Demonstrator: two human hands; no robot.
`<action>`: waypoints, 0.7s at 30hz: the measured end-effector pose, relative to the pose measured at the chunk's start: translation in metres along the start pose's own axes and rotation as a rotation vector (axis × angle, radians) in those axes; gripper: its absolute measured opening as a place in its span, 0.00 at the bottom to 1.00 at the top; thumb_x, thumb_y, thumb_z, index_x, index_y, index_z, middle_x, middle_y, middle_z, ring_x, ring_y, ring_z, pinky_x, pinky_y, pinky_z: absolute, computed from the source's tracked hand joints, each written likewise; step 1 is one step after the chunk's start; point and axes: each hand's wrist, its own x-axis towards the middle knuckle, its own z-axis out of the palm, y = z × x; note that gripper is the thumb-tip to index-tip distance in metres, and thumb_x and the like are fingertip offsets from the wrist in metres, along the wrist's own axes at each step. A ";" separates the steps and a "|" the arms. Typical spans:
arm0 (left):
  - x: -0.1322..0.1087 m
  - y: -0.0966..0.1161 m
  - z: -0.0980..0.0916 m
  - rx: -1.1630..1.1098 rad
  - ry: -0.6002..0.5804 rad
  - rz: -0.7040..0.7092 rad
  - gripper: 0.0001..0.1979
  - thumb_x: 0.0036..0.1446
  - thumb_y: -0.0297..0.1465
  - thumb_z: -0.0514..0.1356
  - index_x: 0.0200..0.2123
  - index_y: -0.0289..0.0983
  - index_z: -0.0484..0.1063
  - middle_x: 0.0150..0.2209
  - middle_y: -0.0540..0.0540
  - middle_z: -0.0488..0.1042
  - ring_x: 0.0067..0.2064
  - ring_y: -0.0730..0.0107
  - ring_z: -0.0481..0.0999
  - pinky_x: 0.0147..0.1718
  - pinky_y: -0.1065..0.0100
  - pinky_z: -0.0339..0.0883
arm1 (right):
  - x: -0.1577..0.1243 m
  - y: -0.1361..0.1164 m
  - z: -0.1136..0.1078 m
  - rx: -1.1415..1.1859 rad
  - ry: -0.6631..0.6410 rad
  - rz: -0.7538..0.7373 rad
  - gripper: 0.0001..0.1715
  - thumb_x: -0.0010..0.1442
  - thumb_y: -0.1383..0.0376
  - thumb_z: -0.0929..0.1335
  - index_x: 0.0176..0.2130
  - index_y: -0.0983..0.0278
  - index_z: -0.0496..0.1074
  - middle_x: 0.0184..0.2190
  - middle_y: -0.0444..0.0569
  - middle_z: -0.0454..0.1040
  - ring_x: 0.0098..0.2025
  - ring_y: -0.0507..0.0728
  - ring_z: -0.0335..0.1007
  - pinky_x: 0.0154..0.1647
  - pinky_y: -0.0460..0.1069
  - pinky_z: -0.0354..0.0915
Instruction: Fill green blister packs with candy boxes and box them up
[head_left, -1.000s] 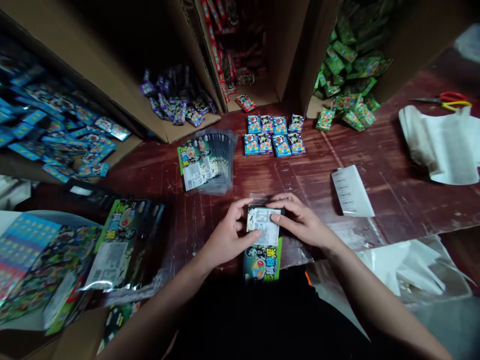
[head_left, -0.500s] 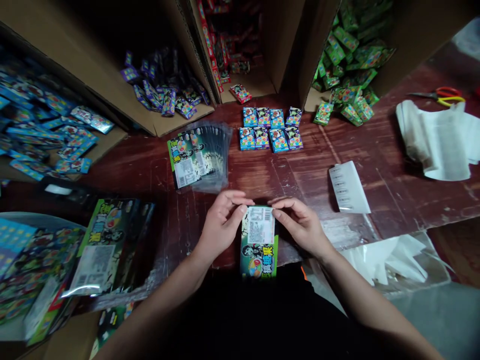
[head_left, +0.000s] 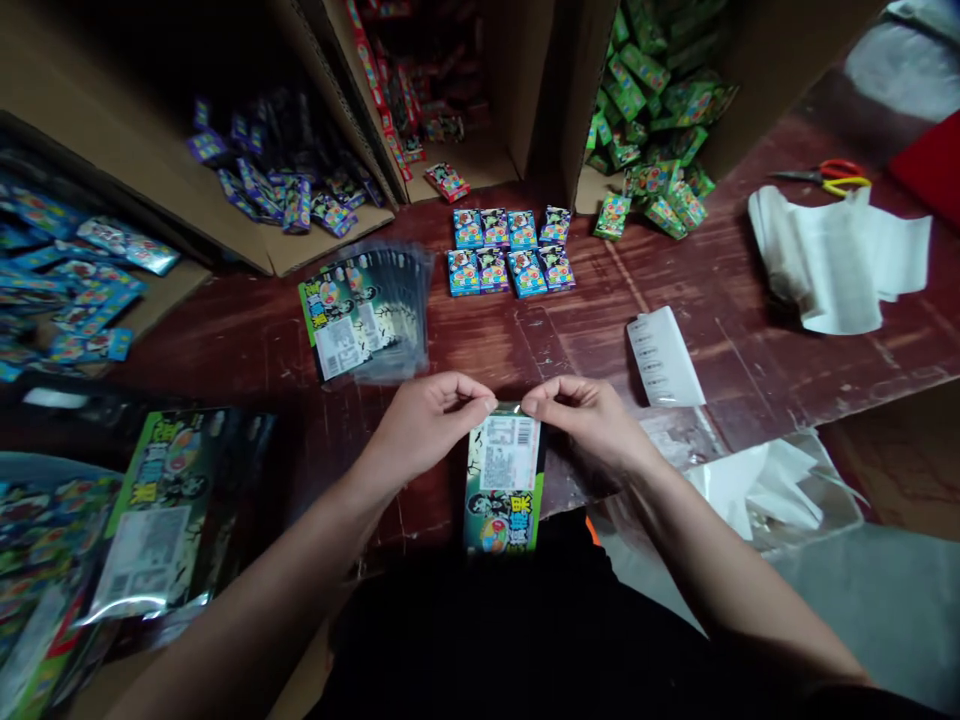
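Note:
A printed green-and-black plastic bag (head_left: 504,490) lies flat at the table's near edge, upside down to me, with a white label panel. My left hand (head_left: 435,420) pinches the left end of its clear top edge between thumb and forefinger. Likewise, my right hand (head_left: 589,420) has thumb and fingertips closed on the right end of that edge. Whether the bag's mouth is parted I cannot tell. Beyond my hands, small blue and purple candy boxes (head_left: 466,272) stand in two rows. A fanned stack of matching bags (head_left: 345,325) rests to their left.
Open cardboard cartons (head_left: 540,90) at the back hold blue, purple, red and green boxes (head_left: 637,75). On the right are a label sheet (head_left: 664,358), white paper (head_left: 840,265) and scissors (head_left: 832,177). More printed bags (head_left: 161,510) lie at left; a clear bag (head_left: 780,490) hangs over the front edge.
The view has turned right, shifting the table's things leftward. My fingers have closed in on the bag's top edge and my hands are nearer each other.

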 end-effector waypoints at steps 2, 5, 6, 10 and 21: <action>0.003 0.002 -0.003 -0.020 -0.051 0.017 0.07 0.59 0.36 0.66 0.36 0.39 0.81 0.39 0.48 0.83 0.41 0.68 0.81 0.43 0.67 0.73 | -0.002 0.000 -0.006 -0.028 -0.026 -0.003 0.12 0.57 0.54 0.77 0.36 0.60 0.82 0.35 0.44 0.83 0.37 0.53 0.76 0.44 0.49 0.70; 0.001 0.000 -0.006 -0.089 -0.152 0.042 0.07 0.57 0.36 0.68 0.38 0.40 0.82 0.45 0.47 0.83 0.45 0.67 0.82 0.47 0.66 0.73 | -0.008 0.005 -0.012 -0.081 -0.050 -0.061 0.10 0.60 0.55 0.75 0.38 0.57 0.82 0.38 0.44 0.83 0.39 0.54 0.78 0.46 0.51 0.71; 0.000 -0.003 -0.006 -0.103 -0.168 0.042 0.08 0.57 0.36 0.68 0.38 0.40 0.81 0.45 0.47 0.83 0.45 0.67 0.82 0.47 0.66 0.73 | -0.011 0.006 -0.012 -0.096 -0.060 -0.096 0.09 0.62 0.55 0.74 0.38 0.56 0.82 0.39 0.44 0.83 0.41 0.55 0.78 0.48 0.52 0.71; 0.000 -0.021 -0.008 -0.013 -0.078 0.031 0.09 0.58 0.38 0.67 0.38 0.40 0.80 0.40 0.47 0.83 0.41 0.66 0.82 0.44 0.66 0.74 | -0.026 0.008 -0.015 -0.307 -0.052 -0.323 0.15 0.65 0.56 0.71 0.51 0.54 0.78 0.57 0.50 0.75 0.59 0.61 0.71 0.62 0.59 0.65; 0.052 0.031 0.028 0.511 -0.007 0.631 0.32 0.61 0.37 0.66 0.66 0.45 0.61 0.71 0.42 0.57 0.72 0.52 0.56 0.69 0.46 0.52 | -0.051 0.045 -0.115 -1.048 0.704 -0.353 0.10 0.65 0.60 0.69 0.45 0.59 0.77 0.41 0.54 0.78 0.46 0.66 0.71 0.55 0.65 0.61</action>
